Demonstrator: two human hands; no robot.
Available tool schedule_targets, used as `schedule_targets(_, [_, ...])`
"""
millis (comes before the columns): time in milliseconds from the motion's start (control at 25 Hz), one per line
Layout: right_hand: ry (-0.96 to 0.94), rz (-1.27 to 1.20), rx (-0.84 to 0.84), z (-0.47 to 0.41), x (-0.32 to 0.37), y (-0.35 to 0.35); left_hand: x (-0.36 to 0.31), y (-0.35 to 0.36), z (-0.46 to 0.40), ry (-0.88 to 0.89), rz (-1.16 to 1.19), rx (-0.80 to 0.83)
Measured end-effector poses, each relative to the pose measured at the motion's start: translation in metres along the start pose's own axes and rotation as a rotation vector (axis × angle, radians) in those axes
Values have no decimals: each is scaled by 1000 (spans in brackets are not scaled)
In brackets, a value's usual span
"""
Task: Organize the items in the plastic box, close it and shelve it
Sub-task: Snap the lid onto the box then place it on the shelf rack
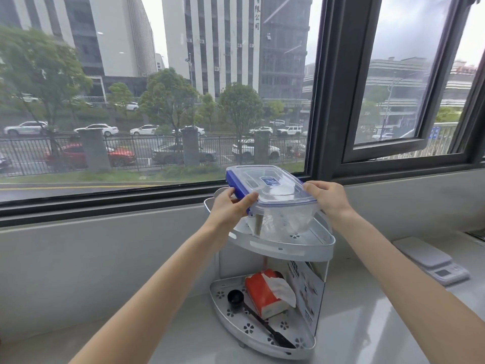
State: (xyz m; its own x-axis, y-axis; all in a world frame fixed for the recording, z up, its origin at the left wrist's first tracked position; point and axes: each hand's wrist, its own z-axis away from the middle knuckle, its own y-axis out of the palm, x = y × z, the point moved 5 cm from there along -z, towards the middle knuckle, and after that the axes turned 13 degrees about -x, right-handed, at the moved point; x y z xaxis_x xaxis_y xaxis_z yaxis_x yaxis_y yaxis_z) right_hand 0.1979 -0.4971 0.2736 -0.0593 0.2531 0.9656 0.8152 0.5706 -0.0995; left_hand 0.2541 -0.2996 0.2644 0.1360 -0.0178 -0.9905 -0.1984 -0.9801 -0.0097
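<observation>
Window-side counter (367, 324), lidded plastic box (273, 198) over shelf (291, 245), left hand (228, 206) and right hand (328, 197) fingers clasping its ends

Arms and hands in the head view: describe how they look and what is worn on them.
Both forearms are bare up to the frame edge, with no sleeves in view. The left hand and right hand wear no gloves, and no rings, watch or bracelet can be seen. No markings show.
</observation>
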Motion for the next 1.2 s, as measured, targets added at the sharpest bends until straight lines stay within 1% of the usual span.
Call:
schedule_targets(120, [-10,1,18,-5,0,-1,1,3,-1,-2,-4,-16])
schedule_targets(400, [-100,166,95,-13,2,-10,11,20,11,-58,-39,-49])
schedule_targets(600, [-181,267,145,-20,0,-8,14,19,12,-69,-80,-63])
schedule_targets(880, [-180,333,184,-25,-1,-3,17,21,9,-83,-41,-69])
schedule_targets(1120, [-178,324,151,-29,-6,0,20,21,4,-103,-18,-51])
schedule_targets(1200, [-155,325,142,-27,-8,1,21,21,3,-89,-59,-43])
